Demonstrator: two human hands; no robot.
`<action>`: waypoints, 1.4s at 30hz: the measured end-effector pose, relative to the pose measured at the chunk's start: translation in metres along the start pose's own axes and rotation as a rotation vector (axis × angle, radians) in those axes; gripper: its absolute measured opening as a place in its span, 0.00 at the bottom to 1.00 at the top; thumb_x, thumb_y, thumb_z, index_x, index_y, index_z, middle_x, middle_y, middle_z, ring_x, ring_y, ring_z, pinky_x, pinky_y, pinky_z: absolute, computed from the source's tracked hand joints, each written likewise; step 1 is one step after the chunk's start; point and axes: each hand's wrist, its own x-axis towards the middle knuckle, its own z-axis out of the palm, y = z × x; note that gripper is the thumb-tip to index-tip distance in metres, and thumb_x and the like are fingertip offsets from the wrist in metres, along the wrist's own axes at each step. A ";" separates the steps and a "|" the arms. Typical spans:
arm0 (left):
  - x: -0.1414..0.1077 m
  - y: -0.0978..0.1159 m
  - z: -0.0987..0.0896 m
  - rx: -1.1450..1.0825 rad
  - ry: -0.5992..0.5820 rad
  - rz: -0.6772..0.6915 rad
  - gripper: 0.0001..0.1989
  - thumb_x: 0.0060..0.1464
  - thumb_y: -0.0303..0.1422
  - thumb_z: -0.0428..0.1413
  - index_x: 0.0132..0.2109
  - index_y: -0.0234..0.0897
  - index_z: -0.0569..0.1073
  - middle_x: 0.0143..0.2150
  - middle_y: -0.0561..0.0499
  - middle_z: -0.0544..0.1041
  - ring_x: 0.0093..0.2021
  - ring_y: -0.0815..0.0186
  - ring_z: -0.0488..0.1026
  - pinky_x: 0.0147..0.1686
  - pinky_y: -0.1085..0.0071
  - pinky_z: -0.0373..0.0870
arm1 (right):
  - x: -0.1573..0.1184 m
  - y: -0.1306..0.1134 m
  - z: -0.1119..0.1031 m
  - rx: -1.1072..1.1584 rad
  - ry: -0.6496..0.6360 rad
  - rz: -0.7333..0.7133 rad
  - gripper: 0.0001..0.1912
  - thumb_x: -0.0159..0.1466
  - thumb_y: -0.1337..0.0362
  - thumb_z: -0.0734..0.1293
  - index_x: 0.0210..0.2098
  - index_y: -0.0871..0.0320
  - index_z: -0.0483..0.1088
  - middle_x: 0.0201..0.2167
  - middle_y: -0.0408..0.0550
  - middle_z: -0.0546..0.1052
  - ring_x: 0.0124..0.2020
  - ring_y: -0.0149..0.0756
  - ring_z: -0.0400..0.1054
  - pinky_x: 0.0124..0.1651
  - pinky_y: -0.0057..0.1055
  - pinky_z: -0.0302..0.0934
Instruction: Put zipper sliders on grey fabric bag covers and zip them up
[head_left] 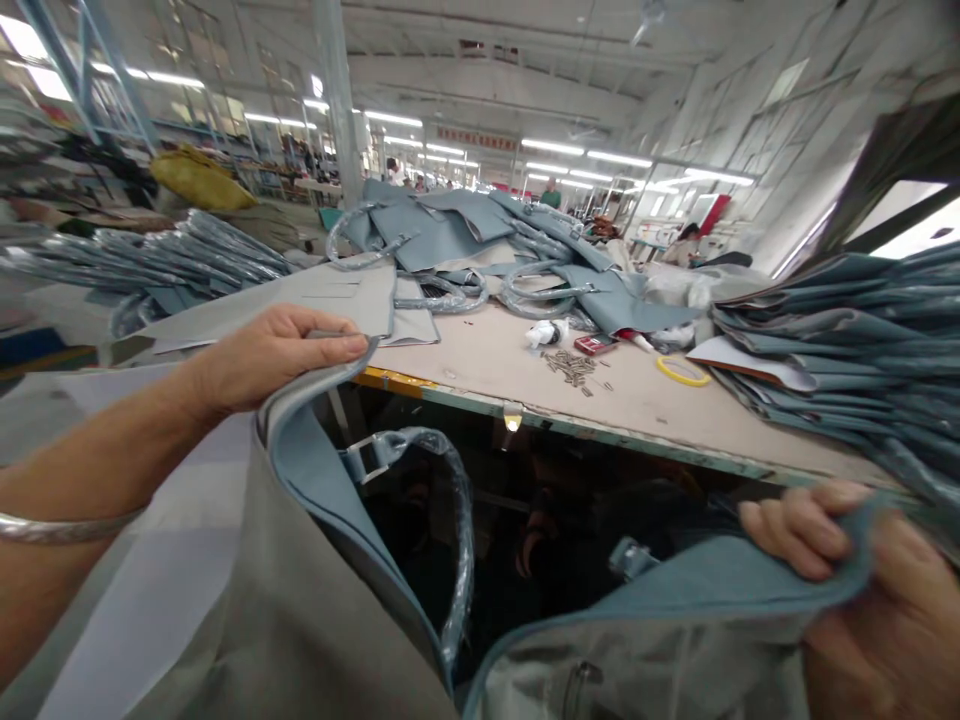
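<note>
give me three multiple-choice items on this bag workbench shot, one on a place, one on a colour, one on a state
1. Where does the yellow tape ring lie?
A. on the worktable top
B. on the floor
C. around a wrist

2. What colour is the outer face of the soft leather-like bag panel held in both hands?
A. red
B. grey-blue
C. yellow

3. How are the left hand and right hand?
A. both flat and empty
B. one pointing
C. both pinching the panel's edge

Answers: 1 A, the ring rests flat on the beige worktable near small metal parts. 2 B, its surface reads grey-blue. 3 C, fingers of each hand fold over the edge.
</note>
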 end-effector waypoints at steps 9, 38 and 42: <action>0.026 -0.046 0.108 -0.042 -0.446 0.097 0.19 0.55 0.45 0.55 0.27 0.33 0.66 0.23 0.56 0.59 0.25 0.73 0.54 0.24 0.79 0.52 | 0.022 0.040 0.106 0.054 -0.545 0.563 0.26 0.55 0.47 0.74 0.23 0.62 0.62 0.17 0.40 0.61 0.18 0.23 0.51 0.21 0.21 0.46; 0.082 -0.057 0.132 -0.084 -0.624 -0.094 0.13 0.50 0.40 0.56 0.26 0.33 0.70 0.22 0.56 0.61 0.23 0.74 0.54 0.21 0.79 0.50 | 0.051 0.100 0.126 -0.217 -0.743 0.584 0.24 0.63 0.45 0.66 0.27 0.62 0.63 0.23 0.41 0.61 0.25 0.27 0.53 0.28 0.26 0.45; 0.084 -0.057 0.132 -0.069 -0.631 -0.108 0.14 0.50 0.41 0.56 0.27 0.33 0.70 0.22 0.56 0.61 0.23 0.74 0.55 0.21 0.78 0.51 | 0.051 0.101 0.126 -0.224 -0.743 0.583 0.24 0.64 0.45 0.66 0.29 0.62 0.64 0.24 0.43 0.63 0.26 0.28 0.56 0.29 0.26 0.46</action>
